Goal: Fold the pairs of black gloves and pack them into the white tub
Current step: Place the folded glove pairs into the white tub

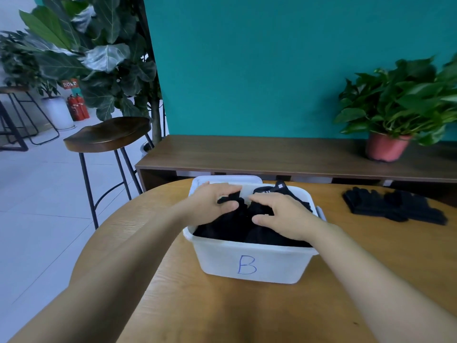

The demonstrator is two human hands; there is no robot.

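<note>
Packed gloves (perhaps folded) half-hidden

We found the white plastic tub on the round wooden table, black knitted gloves inside it. Loose black gloves lay to its right; behind, a long wooden bench carried a green potted plant.

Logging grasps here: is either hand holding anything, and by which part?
The left hand pinches a black glove by a raised fold in the white tub. The right hand lies on the gloves; grip unclear.

head view looks forward and down, close over the table.
</note>
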